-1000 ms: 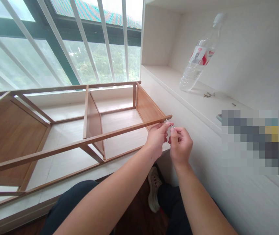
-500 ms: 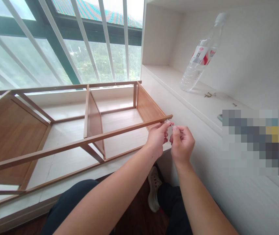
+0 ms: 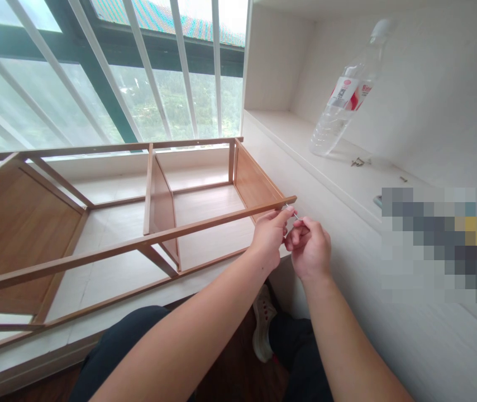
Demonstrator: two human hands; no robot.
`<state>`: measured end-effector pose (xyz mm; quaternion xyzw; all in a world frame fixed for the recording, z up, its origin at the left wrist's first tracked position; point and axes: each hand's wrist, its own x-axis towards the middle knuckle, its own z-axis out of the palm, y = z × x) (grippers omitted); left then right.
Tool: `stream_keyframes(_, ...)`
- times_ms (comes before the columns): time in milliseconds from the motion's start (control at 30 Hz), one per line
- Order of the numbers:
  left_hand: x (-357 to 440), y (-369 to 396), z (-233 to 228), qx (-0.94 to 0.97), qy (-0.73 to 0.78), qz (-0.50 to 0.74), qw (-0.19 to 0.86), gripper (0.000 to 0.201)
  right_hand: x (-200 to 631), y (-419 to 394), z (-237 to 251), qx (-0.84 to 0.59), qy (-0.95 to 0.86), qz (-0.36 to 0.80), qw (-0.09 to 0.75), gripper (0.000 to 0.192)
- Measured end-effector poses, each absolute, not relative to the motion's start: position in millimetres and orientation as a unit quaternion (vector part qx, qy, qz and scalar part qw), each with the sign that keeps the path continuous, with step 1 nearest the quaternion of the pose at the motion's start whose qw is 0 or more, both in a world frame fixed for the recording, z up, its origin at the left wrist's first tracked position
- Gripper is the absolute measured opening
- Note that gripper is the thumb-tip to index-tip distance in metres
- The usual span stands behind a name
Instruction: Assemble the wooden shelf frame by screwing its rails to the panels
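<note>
A wooden shelf frame (image 3: 217, 219) lies on its side on the white window ledge. At the right end of its near rail, my left hand (image 3: 268, 237) is closed, thumb and fingers pinched around the rail-side end of a thin metal hex key (image 3: 297, 216). My right hand (image 3: 311, 248) grips the outer end of that hex key, just right of my left hand and below the rail tip. The hex key slants from the rail down toward my right fingers. Its tip and whatever it meets are hidden by my left fingers.
On the white shelf to the right stand a clear plastic bottle (image 3: 339, 111), several small screws (image 3: 358, 162) and one more small screw (image 3: 403, 179). A blurred-out patch covers something farther right. A barred window (image 3: 158, 100) is behind the frame. My shoe (image 3: 263, 324) is below.
My right hand has turned at the wrist and its fingers have shifted slightly left on the hex key, showing more of it. My left hand and the wooden frame stay in place.
</note>
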<state>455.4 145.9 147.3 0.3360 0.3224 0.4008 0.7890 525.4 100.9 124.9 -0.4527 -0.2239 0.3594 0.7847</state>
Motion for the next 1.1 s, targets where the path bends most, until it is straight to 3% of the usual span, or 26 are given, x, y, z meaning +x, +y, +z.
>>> stream_keyframes(233,453.8,145.1,149.2,0.338,0.331,0.391,0.789,0.032,527.0,99.8,126.8,-0.416,-0.217,0.416,0.779,0.025)
stream_keyframes(467,452.9,141.6,155.6,0.337,0.318,0.393,0.795,0.026,526.6,98.5,122.2,-0.477,-0.271,0.298,0.781,0.035)
stream_keyframes(700,452.7,144.7,152.6,0.345,0.324,0.404,0.783,0.024,526.1,94.1,120.2,-0.557,-0.372,0.141,0.729,0.034)
stream_keyframes(1100,452.1,146.7,152.0,0.352,0.324,0.401,0.781,0.025,525.1,92.8,118.0,-0.613,-0.406,0.062,0.675,0.032)
